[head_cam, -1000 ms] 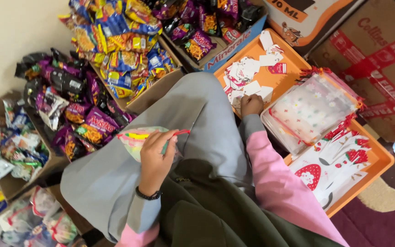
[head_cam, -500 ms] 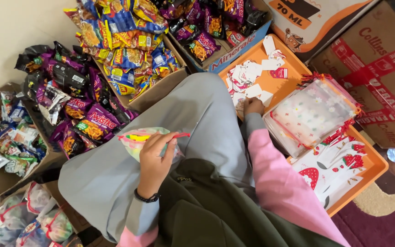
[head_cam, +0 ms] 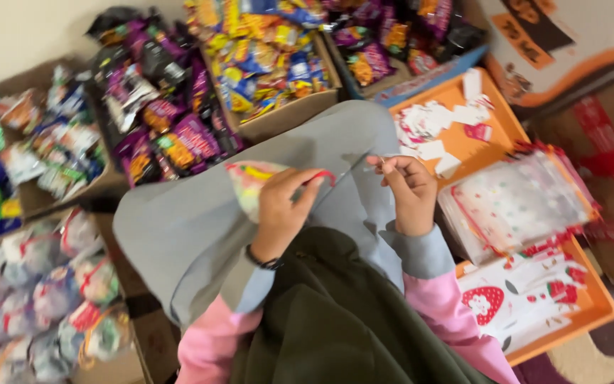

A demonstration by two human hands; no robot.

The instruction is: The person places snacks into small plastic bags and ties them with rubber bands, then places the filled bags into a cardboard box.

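Fingers of the left hand (head_cam: 278,210) curl nearly closed around a small pastel pouch (head_cam: 254,181) with a red drawstring, pinning it over the grey-clad lap (head_cam: 200,235); fingers of the right hand (head_cam: 410,192) are pinched narrow on what seems to be a thin string or tie, too blurred to identify. The two hands lie near each other, just apart, above the middle of the lap.

Surroundings, largest first. Cardboard boxes of snack packets (head_cam: 264,57) fill the far side; their contents smear into coloured patches and the top edge of the view cuts them off. An orange tray (head_cam: 595,302) lies to the person's right, its far corner bearing small white paper tags (head_cam: 435,124), its middle a stack of clear dotted bags (head_cam: 520,206), and its near corner white bags printed with strawberries (head_cam: 513,299). Filled, tied clear bags (head_cam: 44,306) crowd the lower left, badly blurred. A dark band (head_cam: 264,262) circles the left wrist. The pouch's lower part is hidden behind the left hand.
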